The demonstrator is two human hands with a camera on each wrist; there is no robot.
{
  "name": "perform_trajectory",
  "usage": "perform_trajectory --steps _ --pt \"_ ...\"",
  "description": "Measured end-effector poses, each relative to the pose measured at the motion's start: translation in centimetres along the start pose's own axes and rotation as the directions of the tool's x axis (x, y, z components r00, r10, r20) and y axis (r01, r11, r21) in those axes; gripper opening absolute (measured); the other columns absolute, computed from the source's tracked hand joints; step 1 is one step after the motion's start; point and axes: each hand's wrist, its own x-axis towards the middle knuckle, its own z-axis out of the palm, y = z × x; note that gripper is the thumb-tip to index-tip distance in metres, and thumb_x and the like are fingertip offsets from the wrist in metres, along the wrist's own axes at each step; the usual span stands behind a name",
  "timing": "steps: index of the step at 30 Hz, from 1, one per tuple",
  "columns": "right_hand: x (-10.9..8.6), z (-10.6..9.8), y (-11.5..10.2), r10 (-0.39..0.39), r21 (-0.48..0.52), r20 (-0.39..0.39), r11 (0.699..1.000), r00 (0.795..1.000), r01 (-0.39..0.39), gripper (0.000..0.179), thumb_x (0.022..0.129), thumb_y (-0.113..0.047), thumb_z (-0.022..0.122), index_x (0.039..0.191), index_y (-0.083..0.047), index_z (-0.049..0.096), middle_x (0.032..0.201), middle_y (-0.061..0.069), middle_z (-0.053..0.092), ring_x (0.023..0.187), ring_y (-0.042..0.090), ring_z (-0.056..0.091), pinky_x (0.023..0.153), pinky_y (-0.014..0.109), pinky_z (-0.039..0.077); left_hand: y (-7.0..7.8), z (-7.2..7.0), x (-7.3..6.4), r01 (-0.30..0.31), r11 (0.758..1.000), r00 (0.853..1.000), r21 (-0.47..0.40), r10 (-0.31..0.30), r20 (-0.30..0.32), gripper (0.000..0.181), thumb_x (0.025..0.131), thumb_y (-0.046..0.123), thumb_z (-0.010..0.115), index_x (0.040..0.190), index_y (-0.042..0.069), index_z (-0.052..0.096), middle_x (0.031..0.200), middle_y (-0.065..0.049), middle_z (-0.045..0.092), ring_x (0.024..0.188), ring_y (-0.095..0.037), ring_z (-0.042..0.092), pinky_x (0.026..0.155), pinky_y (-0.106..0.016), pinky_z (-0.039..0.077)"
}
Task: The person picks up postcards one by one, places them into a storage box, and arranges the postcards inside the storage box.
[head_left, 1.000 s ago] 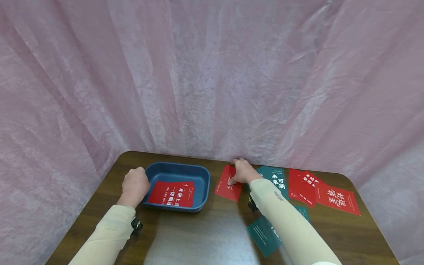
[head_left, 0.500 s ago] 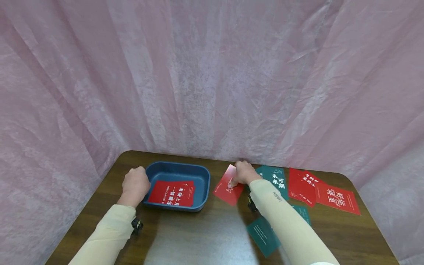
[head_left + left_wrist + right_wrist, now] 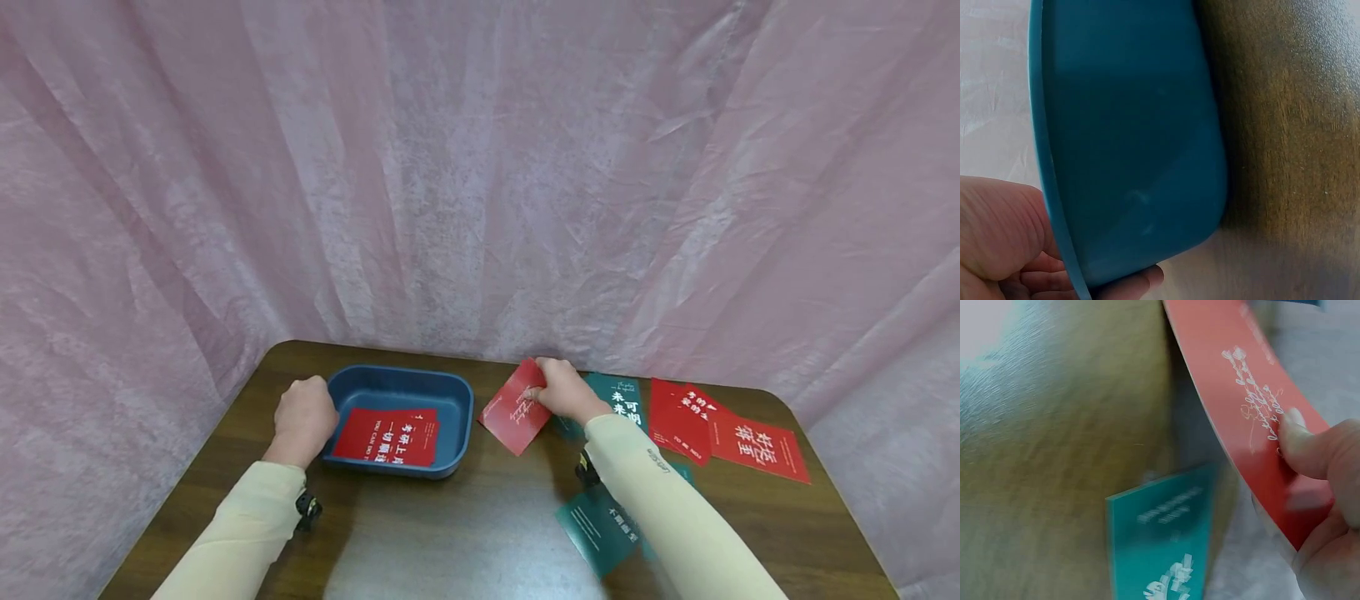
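Note:
In the head view my left hand (image 3: 303,417) grips the left side of a blue rectangular tray (image 3: 401,380). The left wrist view shows the tray's rim against the palm, with fingers (image 3: 1132,286) curled underneath. Inside the tray lies a stack of red cards (image 3: 393,435) printed with white characters. To the right of the tray, my right hand (image 3: 566,392) pinches a red card (image 3: 510,418) by its far right part. Its thumb (image 3: 1300,444) presses on the card's face, over fine white script. The card bends and slants above the table in the right wrist view.
Green cards (image 3: 618,395) lie by the right forearm at the back. A nearer green card (image 3: 596,529) is partly beneath the sleeve. Red cards (image 3: 678,417) overlap further right, along with another red card (image 3: 765,450). A pink curtain (image 3: 450,183) hangs behind the wooden table (image 3: 450,533).
The red card under my right hand has come up off the table, and its face has tilted. The right hand has shifted slightly to the right. My left hand stays at the tray.

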Motion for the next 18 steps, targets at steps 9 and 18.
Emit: perform_trajectory --steps 9,18 --pt "-1.5 -5.9 -3.8 -0.008 0.437 -0.152 0.897 0.988 0.074 0.024 0.09 -0.022 0.061 0.108 -0.006 0.059 0.091 0.013 0.067 0.074 0.024 0.065 0.068 0.032 0.055 -0.3 -1.0 -0.1 -0.022 1.0 0.999 0.002 0.022 -0.031 0.031 0.078 0.012 0.068 0.096 -0.012 0.061 0.083 -0.029 0.064 0.056 -0.031 0.061 0.051 -0.049 0.053" --pt "-3.6 -9.4 -9.1 -0.036 0.699 -0.186 0.697 0.982 0.159 0.034 0.093 -0.026 0.056 0.119 -0.005 0.054 0.104 0.016 0.068 0.086 0.028 0.069 0.075 0.037 0.056 -0.4 -1.5 -0.4 -0.008 1.0 1.0 0.008 0.008 0.003 0.031 0.079 0.012 0.067 0.097 -0.012 0.061 0.083 -0.029 0.064 0.056 -0.03 0.061 0.05 -0.047 0.053"
